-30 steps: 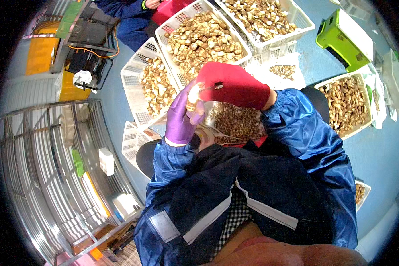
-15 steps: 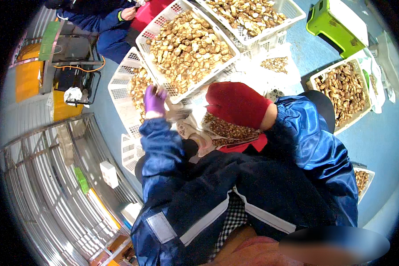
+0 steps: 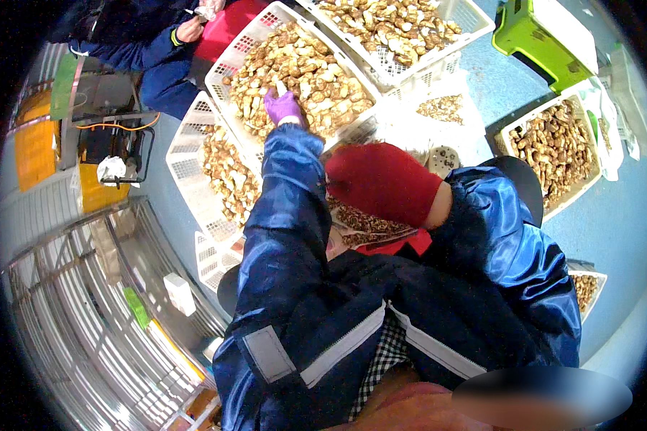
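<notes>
In a purple glove, my left hand (image 3: 283, 108) reaches into a white slatted crate (image 3: 370, 77) heaped with brown-and-cream mushrooms (image 3: 302, 68). A pale mushroom (image 3: 280, 87) shows between its thumb and fingers. My right hand (image 3: 384, 183) wears a thick red glove and is closed in front of my body. Whatever it may hold is hidden from this view. Below the red glove lies a heap of small dark brown trimmings (image 3: 366, 219). A lower white crate (image 3: 183, 147) with more mushrooms (image 3: 226, 176) stands to the left of my left forearm.
Another full crate (image 3: 474, 29) stands at the far side, with a mushroom crate (image 3: 589, 172) on the right. Behind that is a green-and-white step stool (image 3: 546, 43). A co-worker in dark blue (image 3: 133, 54) sits at the far left. Metal racking (image 3: 101, 316) lines the left.
My left hand has moved from the lower left crate, up and to the right, into the big crate's mushrooms. The right hand stays closed and has shifted only slightly.
</notes>
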